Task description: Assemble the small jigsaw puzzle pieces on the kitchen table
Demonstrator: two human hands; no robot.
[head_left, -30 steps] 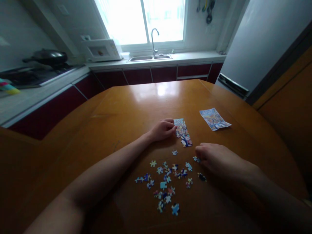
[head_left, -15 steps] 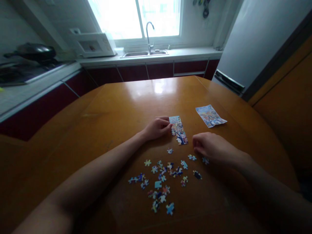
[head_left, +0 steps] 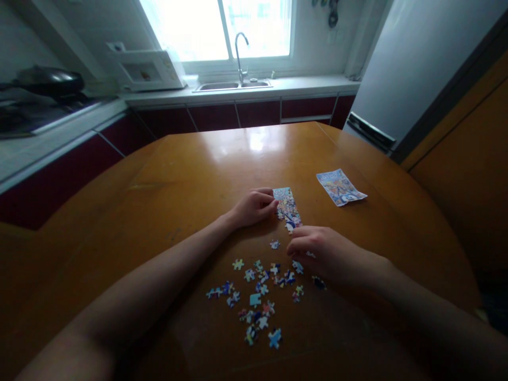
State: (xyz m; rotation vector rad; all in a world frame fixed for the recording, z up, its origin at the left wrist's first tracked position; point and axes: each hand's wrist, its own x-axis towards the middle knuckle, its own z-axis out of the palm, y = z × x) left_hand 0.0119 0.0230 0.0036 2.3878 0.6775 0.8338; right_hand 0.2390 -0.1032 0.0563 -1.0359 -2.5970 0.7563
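Note:
A partly joined jigsaw puzzle [head_left: 287, 203] lies on the wooden table, its lower left edge ragged. My left hand [head_left: 256, 206] rests at the puzzle's left side, with curled fingers closed against its edge. Just below the puzzle, my right hand [head_left: 317, 248] hovers low with its fingers bent and somewhat apart; I make out nothing in them. It partly covers a pale loose piece [head_left: 310, 254]. A single puzzle piece [head_left: 274, 244] lies between the puzzle and the scattered ones. Several loose pieces [head_left: 255, 299] spread over the table nearer to me, some overlapping.
A creased picture sheet [head_left: 341, 187] lies to the right of the puzzle on the wooden table [head_left: 190, 174]. Beyond the table are a counter with a sink [head_left: 218, 86], a white microwave [head_left: 146, 71] and a pan [head_left: 50, 81] on the stove. A fridge [head_left: 416, 69] stands at the right.
My right hand has moved left, from beside the puzzle's lower right corner to just below it, and its fingers have extended. My left hand stays at the puzzle. The view has shifted slightly.

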